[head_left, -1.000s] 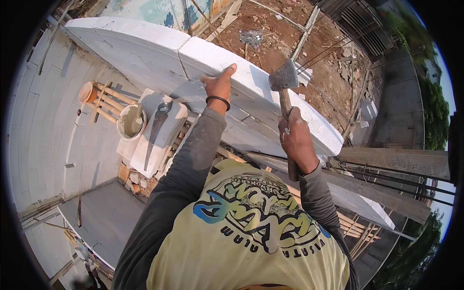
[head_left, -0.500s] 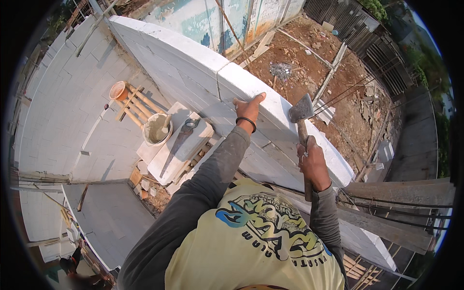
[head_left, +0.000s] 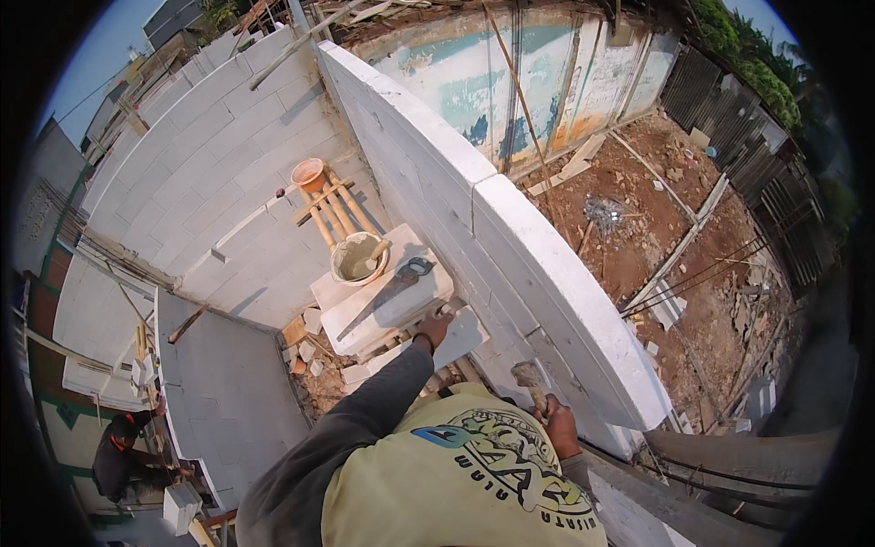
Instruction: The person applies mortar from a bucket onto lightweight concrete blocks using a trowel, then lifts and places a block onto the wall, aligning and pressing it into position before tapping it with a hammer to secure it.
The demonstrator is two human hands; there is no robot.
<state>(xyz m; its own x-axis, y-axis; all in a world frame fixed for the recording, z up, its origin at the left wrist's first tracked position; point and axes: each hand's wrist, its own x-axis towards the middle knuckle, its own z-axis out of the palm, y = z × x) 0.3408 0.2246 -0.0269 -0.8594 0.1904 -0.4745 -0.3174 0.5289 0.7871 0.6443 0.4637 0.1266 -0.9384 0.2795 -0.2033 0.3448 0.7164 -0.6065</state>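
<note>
Right hand (head_left: 563, 428): closed round the wooden handle of a hammer (head_left: 529, 378), head up, held close against the side of the white block wall (head_left: 510, 255).
Left hand (head_left: 436, 326): reached out to the stacked white blocks (head_left: 387, 305); fingers laid on the edge of the stack; whether anything is gripped cannot be told.
Hammer handling: judged stiff and top-heavy, metal head on a short shaft; best taken low on the handle, as seen.
Blocks: judged light for their bulk, brittle at the corners, dusty; to be lifted by both long sides.
On the stack: a handsaw (head_left: 394, 290) lying flat, a bucket (head_left: 358, 258) of mortar beside it.
Surface: rough planks and block offcuts below; footing narrow.
Room: open site, bare earth and rubble beyond the wall, a person (head_left: 123, 456) crouched far below at left.
</note>
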